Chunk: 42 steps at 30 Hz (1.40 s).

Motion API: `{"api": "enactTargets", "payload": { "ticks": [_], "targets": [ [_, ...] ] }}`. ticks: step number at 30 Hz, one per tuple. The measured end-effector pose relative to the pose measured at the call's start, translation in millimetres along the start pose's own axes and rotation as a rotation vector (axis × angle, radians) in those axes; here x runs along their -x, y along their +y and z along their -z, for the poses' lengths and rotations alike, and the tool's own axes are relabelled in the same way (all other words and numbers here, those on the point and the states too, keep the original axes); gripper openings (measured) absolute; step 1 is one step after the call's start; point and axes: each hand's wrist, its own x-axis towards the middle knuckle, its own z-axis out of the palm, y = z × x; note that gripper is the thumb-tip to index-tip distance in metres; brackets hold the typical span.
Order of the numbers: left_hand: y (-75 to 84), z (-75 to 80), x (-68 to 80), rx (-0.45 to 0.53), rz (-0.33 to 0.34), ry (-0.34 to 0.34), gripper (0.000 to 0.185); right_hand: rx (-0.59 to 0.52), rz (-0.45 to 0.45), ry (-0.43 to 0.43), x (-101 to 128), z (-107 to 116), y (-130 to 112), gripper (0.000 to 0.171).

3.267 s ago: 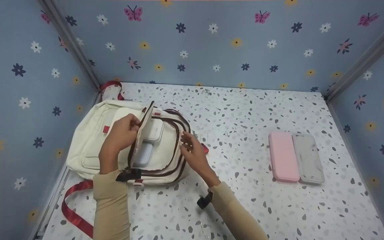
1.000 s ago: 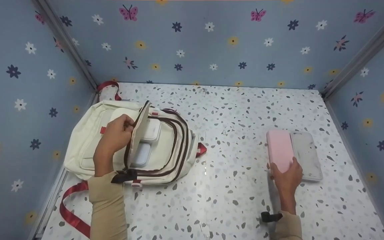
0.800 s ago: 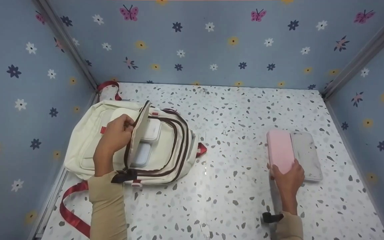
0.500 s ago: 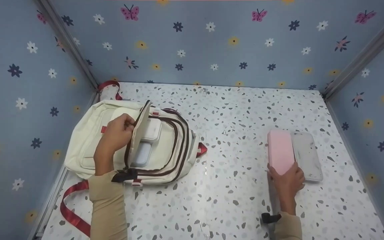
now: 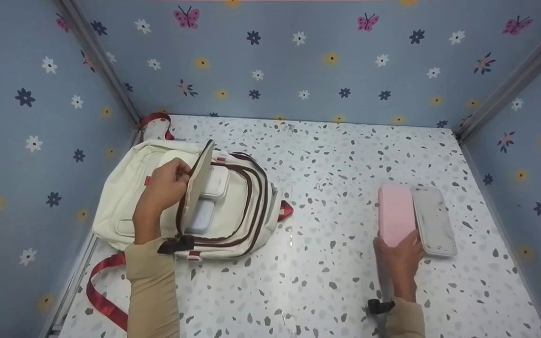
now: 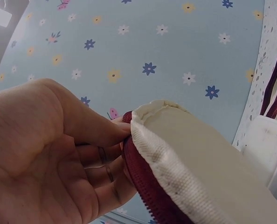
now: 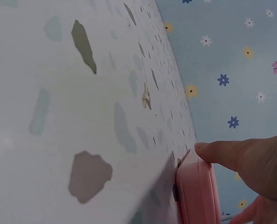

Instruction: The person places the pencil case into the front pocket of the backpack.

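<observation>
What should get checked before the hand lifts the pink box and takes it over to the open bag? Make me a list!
1. Right hand has hold of the pink rectangular plastic case: ok, fingers wrap its near end.
2. Pink case free of the grey speckled case beside it: cannot tell, they lie side by side, perhaps touching.
3. Cream canvas backpack pocket held open: ok, left hand pinches the flap up.
4. Room inside the pocket: cannot tell, a white case and a pale blue case already lie there.
5. Speckled tabletop between case and backpack: ok, nothing in the way.
</observation>
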Motion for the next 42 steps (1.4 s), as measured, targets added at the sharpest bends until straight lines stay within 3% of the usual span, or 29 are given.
{"api": "enactTargets", "payload": {
  "ticks": [6, 18, 31, 42],
  "targets": [
    [0.4, 0.6, 0.4, -0.005, 0.004, -0.001, 0.017, -0.018, 0.004, 0.013, 1, -2, 4, 0.111],
    [2.5, 2.1, 1.9, -0.024, -0.009, 0.006, 0.017, -0.073, 0.112, 0.077, 5, 0, 1, 0.097],
    [1.6, 1.1, 1.2, -0.013, -0.029, 0.019, 0.017, -0.101, 0.319, 0.203, 9, 4, -18, 0.088],
    [3.5, 1.8, 2.0, -0.02, -0.013, -0.006, 0.018, -0.187, 0.493, 0.245, 17, 5, -34, 0.085]
  ]
}}
